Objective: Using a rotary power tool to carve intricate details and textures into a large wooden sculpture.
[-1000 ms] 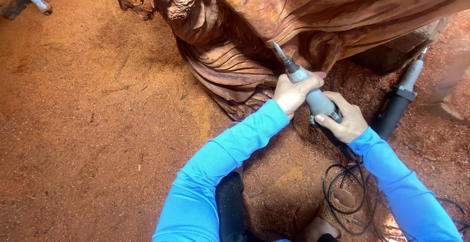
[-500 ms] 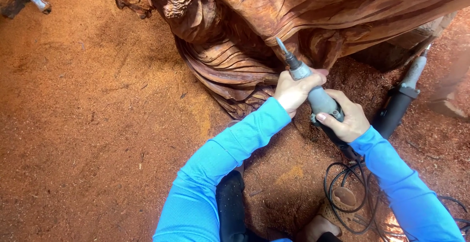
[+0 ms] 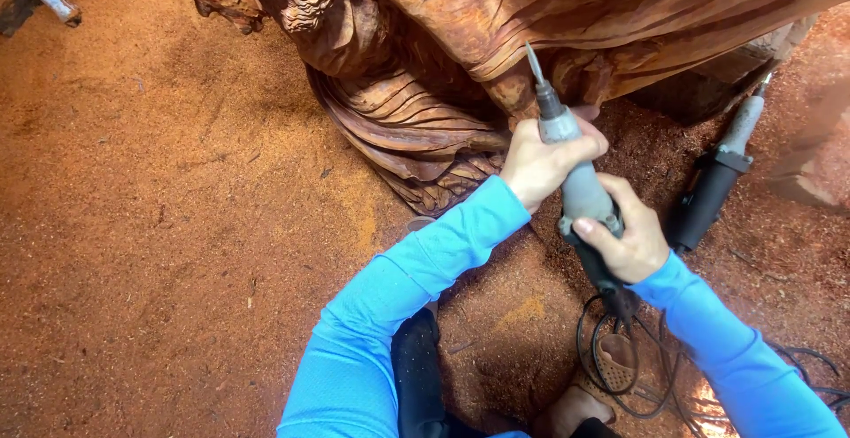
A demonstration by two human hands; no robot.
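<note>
Both hands, left hand [image 3: 540, 162] and right hand [image 3: 625, 241], grip the grinder [image 3: 580, 186]; its bit [image 3: 534, 66] may slip and gouge the carving [image 3: 496, 39].

carving [image 3: 531, 22]: reddish-brown wood, ridged folds
sawdust floor [image 3: 159, 225]: orange-red, speckled
sleeves [image 3: 398, 314]: bright blue
grinder [image 3: 580, 181]: grey body, black rear
second tool [image 3: 713, 194]: black handle, grey neck
cords [image 3: 620, 358]: black
</note>
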